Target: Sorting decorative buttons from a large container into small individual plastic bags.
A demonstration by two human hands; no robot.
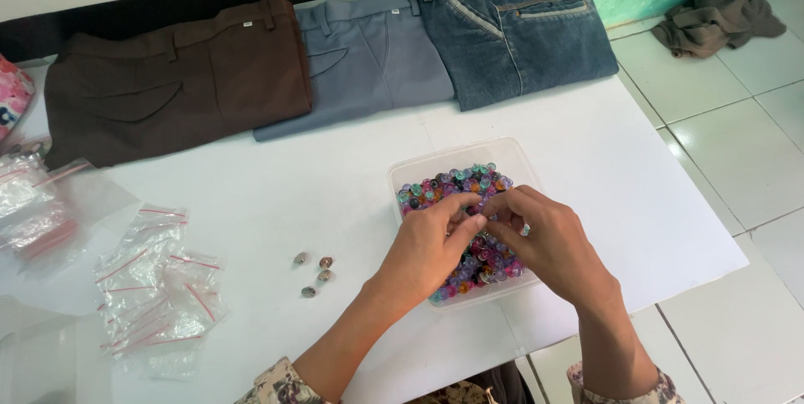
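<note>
A clear plastic tub (502, 153) full of small colourful beads (456, 182) stands on the white table (276, 195). Both my hands hover over the tub with their fingertips meeting above the beads. My left hand (427, 249) pinches with thumb and forefinger, and my right hand (544, 236) does the same against it. Whether a bead sits between the fingertips is too small to tell. Several brownish beads (314, 272) lie loose on the table to the left of my left hand.
Small clear zip bags with red strips (155, 287) lie at the left, more bags (33, 203) further left. Folded brown trousers (176, 77), grey trousers (368, 61) and blue jeans (511, 27) line the far edge. A crumpled cloth (716, 19) lies on the tiled floor.
</note>
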